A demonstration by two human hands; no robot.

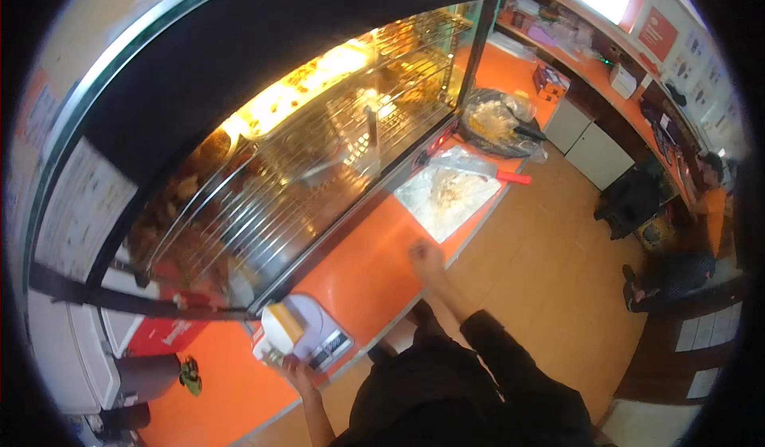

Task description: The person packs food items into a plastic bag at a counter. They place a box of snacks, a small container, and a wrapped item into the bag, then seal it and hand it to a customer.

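My left hand [294, 372] grips the near edge of a white and tan paper carton [278, 330]. The carton is over the platform of a light-coloured digital scale [318, 321]; whether its weight rests there is unclear. My right hand [427, 257], slightly blurred, is above the orange counter [358, 279] with its fingers curled in, and nothing shows in it. Just beyond it lies a shiny sheet [445, 199] strewn with pale crumbs. Across that sheet's far side rests a broad-bladed knife with a red handle [514, 177].
A lit glass warming cabinet [334, 142] with wire racks of food stands along the counter. Past the sheet is a black bowl [493, 125] of crumbly food, with a dark-handled utensil in it. A small green item [190, 376] lies left. Another person [714, 208] sits at far right.
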